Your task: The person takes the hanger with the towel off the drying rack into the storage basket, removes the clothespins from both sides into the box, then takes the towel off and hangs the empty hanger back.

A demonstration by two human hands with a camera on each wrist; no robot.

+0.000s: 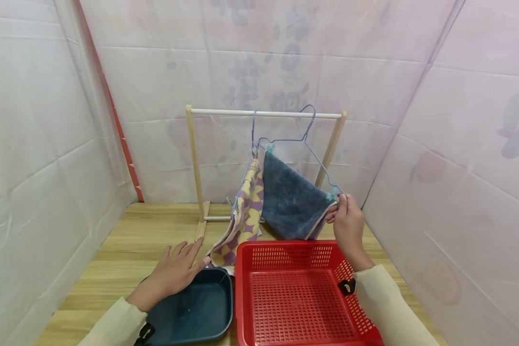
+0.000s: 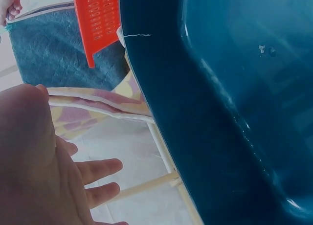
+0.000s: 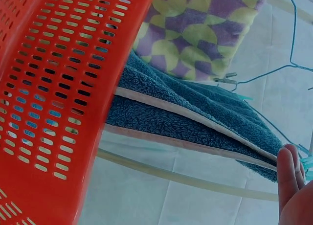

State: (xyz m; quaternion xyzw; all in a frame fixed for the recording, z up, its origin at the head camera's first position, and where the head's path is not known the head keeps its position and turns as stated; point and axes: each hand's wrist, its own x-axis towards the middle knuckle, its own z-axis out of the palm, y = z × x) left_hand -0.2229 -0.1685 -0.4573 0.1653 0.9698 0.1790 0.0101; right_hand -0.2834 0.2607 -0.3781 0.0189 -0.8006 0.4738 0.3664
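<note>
A dark blue towel (image 1: 291, 197) hangs from a blue wire hanger (image 1: 315, 154), fastened at its corners by teal clips (image 1: 270, 148). My right hand (image 1: 349, 228) pinches the lower right end of this hanger beside the other clip, so the hanger is tilted down to the right. In the right wrist view, the fingers (image 3: 288, 173) are at the corner of the folded blue towel (image 3: 195, 120). A purple and yellow patterned towel (image 1: 248, 206) hangs to its left. My left hand (image 1: 175, 269), fingers extended, is near that towel's lower edge, above the dark basin.
A wooden rack with a white rail (image 1: 225, 112) carries the hangers. In front stand a red perforated basket (image 1: 240, 293) and a dark teal basin (image 1: 229, 298), side by side on the wooden table (image 1: 108, 274). Pale printed sheets (image 1: 458, 192) enclose the back and sides.
</note>
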